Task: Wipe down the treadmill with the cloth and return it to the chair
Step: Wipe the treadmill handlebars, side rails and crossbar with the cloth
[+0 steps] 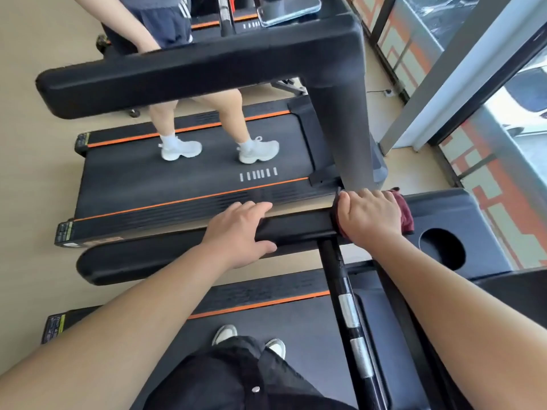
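- I stand on the treadmill (pixel 296 335), and my 2 shoes (pixel 225 334) show on its dark belt, which has an orange stripe along the side
- My left hand (pixel 239 229) holds the black handrail (pixel 296 229); the fingers lie over the top edge and the thumb is on the near side
- My right hand (pixel 370 214) grasps the dark red cloth (pixel 404 208) and presses it on the same handrail, where the rail meets the console (pixel 444 208); part of the cloth sticks out at the right of the hand
- The console has 1 round cup hole (pixel 442 248), near the cloth but apart from it
- A black bar (pixel 349 309) with 2 silver pads runs from the handrail toward me
- Just beside is a second treadmill (pixel 192 173), and another person (pixel 225 113) in white shoes stands on its belt
- A phone (pixel 288 8) lies on that machine's console
- The floor (pixel 29 143) is plain beige; large windows (pixel 518 84) with dark frames stand at the right side
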A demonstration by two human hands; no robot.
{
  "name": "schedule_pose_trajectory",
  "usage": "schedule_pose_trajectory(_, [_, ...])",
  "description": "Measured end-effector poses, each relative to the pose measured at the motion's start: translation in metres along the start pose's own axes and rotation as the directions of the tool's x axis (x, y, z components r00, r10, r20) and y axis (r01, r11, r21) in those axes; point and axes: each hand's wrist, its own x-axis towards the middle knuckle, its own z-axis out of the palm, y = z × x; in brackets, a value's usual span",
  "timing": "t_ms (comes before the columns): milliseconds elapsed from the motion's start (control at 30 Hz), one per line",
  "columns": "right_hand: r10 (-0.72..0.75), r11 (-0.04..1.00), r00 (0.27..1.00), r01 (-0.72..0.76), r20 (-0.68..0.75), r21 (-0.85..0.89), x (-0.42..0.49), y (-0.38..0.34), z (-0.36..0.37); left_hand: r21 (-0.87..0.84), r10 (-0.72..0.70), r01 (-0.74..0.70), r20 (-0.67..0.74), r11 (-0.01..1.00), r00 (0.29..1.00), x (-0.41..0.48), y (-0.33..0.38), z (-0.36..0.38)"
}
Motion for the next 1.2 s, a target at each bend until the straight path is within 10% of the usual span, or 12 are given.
schedule_pose_trajectory(133, [0.088,0.996,0.996,-0.087,-0.031,0.016,-0.009,-0.035,0.001,-0.012,0.043,-0.043,-0.04,0.999,0.998,-0.004,-0.004,0.003])
schedule_pose_trajectory(400, [-0.272,0.958,0.949,0.283,-0.158,0.055,-0.043,-0.084,0.01,-0.103,0.131,-0.127,0.032,0.987,0.991,-0.018,-0.05,-0.008])
schedule_pose_trajectory(633, [0.223,0.968,0.963,-0.201,-0.152,0.152,-0.033,-0.128,0.008,-0.075,0.188,-0.181,0.093,0.981,0.978,-0.038,-0.103,-0.024])
schedule_pose_trajectory(933, [-0.089,0.968,0.974,0.134,-0.208,0.214,-0.082,-0.171,0.017,-0.096,0.233,-0.222,0.118,0.97,0.965,-0.049,-0.15,-0.042])
schedule_pose_trajectory(1200, [0.348,0.907,0.932,-0.308,-0.1,0.288,-0.062,-0.2,0.007,-0.074,0.245,-0.236,0.162,0.969,0.956,-0.074,-0.169,-0.053])
